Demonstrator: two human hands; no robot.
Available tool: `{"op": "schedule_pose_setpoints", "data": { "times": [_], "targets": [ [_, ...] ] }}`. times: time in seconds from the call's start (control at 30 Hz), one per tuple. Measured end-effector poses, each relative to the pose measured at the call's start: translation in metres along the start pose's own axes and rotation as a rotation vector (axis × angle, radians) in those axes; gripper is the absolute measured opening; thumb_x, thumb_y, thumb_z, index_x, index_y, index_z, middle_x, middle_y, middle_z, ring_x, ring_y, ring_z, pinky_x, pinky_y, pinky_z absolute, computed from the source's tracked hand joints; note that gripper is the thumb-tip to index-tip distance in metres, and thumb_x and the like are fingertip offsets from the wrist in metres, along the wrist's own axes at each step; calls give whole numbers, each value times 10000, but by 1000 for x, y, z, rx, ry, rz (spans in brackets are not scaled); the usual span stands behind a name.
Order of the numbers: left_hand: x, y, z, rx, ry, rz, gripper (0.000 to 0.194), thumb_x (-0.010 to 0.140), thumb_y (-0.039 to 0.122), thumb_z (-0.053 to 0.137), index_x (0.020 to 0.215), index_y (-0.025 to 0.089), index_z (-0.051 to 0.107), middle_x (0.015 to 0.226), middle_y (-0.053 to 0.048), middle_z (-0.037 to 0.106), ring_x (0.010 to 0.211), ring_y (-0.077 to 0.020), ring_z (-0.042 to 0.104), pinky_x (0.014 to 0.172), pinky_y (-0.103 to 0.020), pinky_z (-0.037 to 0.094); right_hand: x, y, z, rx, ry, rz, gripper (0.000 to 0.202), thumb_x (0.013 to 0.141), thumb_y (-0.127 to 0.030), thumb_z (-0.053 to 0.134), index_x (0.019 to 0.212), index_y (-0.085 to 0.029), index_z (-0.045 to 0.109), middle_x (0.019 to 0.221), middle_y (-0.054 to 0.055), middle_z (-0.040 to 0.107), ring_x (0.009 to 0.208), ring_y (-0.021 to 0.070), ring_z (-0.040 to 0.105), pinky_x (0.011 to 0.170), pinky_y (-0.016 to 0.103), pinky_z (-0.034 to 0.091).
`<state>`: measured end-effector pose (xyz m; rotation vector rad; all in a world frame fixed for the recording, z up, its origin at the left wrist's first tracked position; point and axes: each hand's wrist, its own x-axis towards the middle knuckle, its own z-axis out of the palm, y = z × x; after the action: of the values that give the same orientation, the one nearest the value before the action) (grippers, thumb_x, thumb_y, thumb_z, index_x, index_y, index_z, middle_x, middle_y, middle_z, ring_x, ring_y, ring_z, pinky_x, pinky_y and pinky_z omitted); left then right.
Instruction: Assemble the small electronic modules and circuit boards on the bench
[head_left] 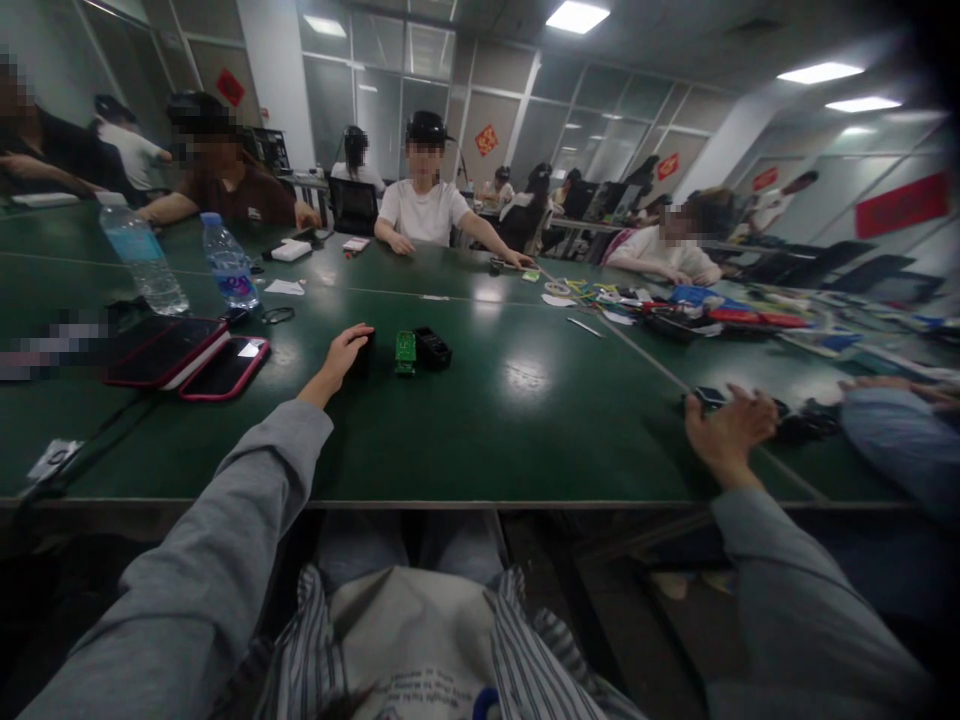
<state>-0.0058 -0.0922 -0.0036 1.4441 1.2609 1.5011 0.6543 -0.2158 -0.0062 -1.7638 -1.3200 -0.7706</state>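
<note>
The left hand [347, 352] is placed just left of the green circuit board [405, 350], which is taken here as the landmark. Its fingers are kept close together and curved over a dark piece [364, 357]; whether that piece is gripped or merely touched cannot be told. The right hand [731, 428] is held well to the right of the board and a little nearer the table edge, its fingers spread wide. A dark device [709, 397] is partly covered by it, and contact cannot be made out.

The board is thus reached more nearly by the left hand, with its long axis pointed roughly away from the body. Just to its right, a black casing [433, 347] is set at a slant; whether the two touch is not clearly shown.

Farther left of the board, a red-edged phone [225, 368] is laid, with a purple-labelled bottle [229, 262] stood beyond it. Beyond the board and to its right, a cluttered pile [720, 306] is spread.
</note>
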Motion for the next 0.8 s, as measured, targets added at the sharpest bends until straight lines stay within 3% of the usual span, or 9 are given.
{"op": "schedule_pose_setpoints", "data": {
  "times": [0.1, 0.17, 0.27, 0.33, 0.43, 0.5, 0.6, 0.7, 0.8],
  "targets": [
    [1, -1, 0, -5, -3, -7, 276, 788, 222, 561, 1015, 207, 717, 1346, -66, 566, 1273, -239, 483, 1134, -425, 281, 7, -79, 16, 37, -19, -13, 762, 858, -704, 341, 1392, -164, 402, 1389, 289, 336, 1355, 378, 270, 1032, 631, 234],
    [3, -3, 0, -2, -6, 4, 276, 788, 220, 559, 1014, 208, 717, 1344, -66, 568, 1279, -238, 479, 1137, -425, 278, 6, -154, 25, 158, -117, -111, 711, 889, -659, 346, 1390, -157, 402, 1400, 238, 367, 1342, 353, 309, 1039, 593, 288],
    [5, -7, 0, 12, -7, 15, 283, 787, 210, 551, 1017, 209, 715, 1347, -65, 565, 1285, -233, 475, 1140, -423, 273, -8, -275, 38, 398, -370, -352, 529, 964, -536, 283, 1319, -200, 485, 1284, 147, 523, 1244, 277, 452, 1044, 497, 347],
    [6, -10, -1, 17, -10, 23, 290, 789, 205, 543, 1024, 209, 713, 1358, -66, 556, 1290, -231, 471, 1140, -422, 275, -21, -342, 48, 458, -449, -488, 478, 968, -495, 331, 1341, -234, 478, 1345, 123, 486, 1305, 282, 396, 1073, 490, 321],
    [6, -11, -1, 30, -14, 36, 292, 792, 195, 537, 1026, 211, 712, 1359, -64, 555, 1291, -232, 469, 1141, -425, 274, -38, -402, 69, 474, -548, -532, 481, 930, -411, 457, 1368, -211, 451, 1377, 148, 443, 1290, 305, 411, 1047, 485, 364],
    [5, -11, -2, 37, -17, 34, 292, 793, 184, 534, 1022, 213, 712, 1359, -62, 556, 1290, -232, 470, 1142, -426, 270, -44, -414, 81, 468, -634, -504, 486, 901, -339, 497, 1357, -179, 450, 1320, 160, 474, 1182, 293, 507, 977, 454, 437],
    [4, -10, -2, 31, -19, 25, 290, 799, 180, 531, 1025, 213, 710, 1366, -59, 549, 1291, -230, 468, 1142, -422, 272, -47, -398, 88, 480, -693, -444, 504, 876, -294, 500, 1360, -174, 423, 1246, 144, 500, 1031, 258, 587, 877, 412, 501],
    [4, -11, -2, 34, -9, 32, 285, 804, 175, 531, 1021, 211, 712, 1358, -59, 554, 1293, -229, 466, 1148, -422, 259, -46, -352, 78, 520, -718, -493, 517, 859, -303, 513, 1358, -209, 417, 1233, 119, 506, 1026, 245, 591, 891, 411, 501],
    [4, -11, -1, 42, -2, 47, 281, 803, 164, 529, 1010, 202, 716, 1346, -65, 563, 1288, -231, 471, 1149, -417, 258, -37, -276, 58, 524, -712, -513, 538, 850, -355, 523, 1360, -221, 418, 1235, 121, 522, 1076, 251, 570, 946, 438, 473]
  ]
}}
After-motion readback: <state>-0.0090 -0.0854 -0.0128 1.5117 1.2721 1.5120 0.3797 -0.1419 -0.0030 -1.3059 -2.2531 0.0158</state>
